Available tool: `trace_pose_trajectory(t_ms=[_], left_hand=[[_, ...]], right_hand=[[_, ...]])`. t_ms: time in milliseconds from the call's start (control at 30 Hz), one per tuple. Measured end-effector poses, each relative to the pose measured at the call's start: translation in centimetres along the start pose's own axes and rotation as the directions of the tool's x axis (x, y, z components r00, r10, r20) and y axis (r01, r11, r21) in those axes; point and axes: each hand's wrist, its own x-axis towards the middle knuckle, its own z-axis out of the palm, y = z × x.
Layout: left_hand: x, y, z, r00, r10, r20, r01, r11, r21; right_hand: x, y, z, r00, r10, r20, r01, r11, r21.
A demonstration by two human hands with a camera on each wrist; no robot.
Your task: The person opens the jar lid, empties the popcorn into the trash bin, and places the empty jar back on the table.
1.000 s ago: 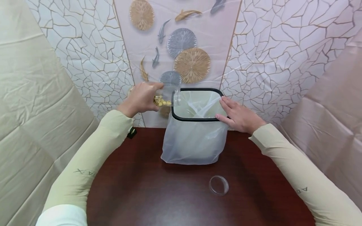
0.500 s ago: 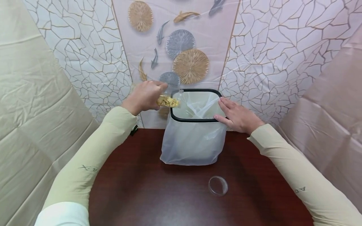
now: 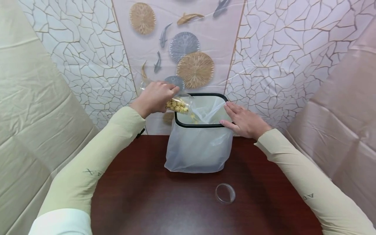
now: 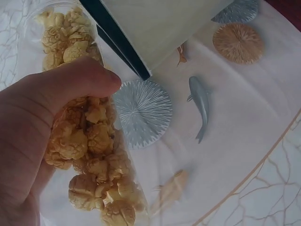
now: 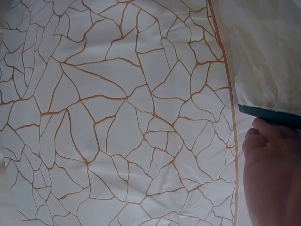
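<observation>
My left hand [image 3: 154, 99] grips a clear jar [image 3: 185, 97] of popcorn [image 3: 177, 105], tipped sideways with its mouth over the left rim of a bin. Several pieces are spilling from the mouth into the bin. In the left wrist view, the thumb lies across the jar, and popcorn [image 4: 96, 155] fills much of it. The bin has a dark rim [image 3: 201, 125] and a whitish plastic liner [image 3: 198, 150] hanging over its outside. At the bin's right front corner, my right hand [image 3: 246, 120] rests its extended fingers and thumb on the rim.
A clear round lid [image 3: 225, 193] lies on the dark reddish table [image 3: 152, 195], in front of the bin. Close behind the bin hangs a patterned backdrop [image 3: 264, 65]. Beige cloth [image 3: 44, 114] stands on both sides.
The jar has moved a little right and tilted further mouth-down. Popcorn has slid to its mouth and begun falling into the bin. My right hand stays on the rim.
</observation>
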Motion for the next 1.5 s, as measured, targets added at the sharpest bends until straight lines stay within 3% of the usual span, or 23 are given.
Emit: trace_pose_trajectory(t_ms=[367,633,1500], left_hand=[[1.2,0.6,-0.4,0.993,0.110,0.046,-0.115,0.987,0.109],[1.7,0.8,-0.6,0.984,0.177,0.029,-0.180,0.969,0.170],[3.0,1.3,-0.6,0.951,0.310,0.018,-0.299,0.901,0.314]], right_hand=[[0.0,0.1,0.0,1.000,-0.003,0.012,0.004,1.000,-0.017],[0.1,-0.2,0.0,1.000,0.005,0.013,-0.005,1.000,-0.012],[0.0,0.0,0.0,1.000,-0.003,0.016,0.003,0.999,-0.038]])
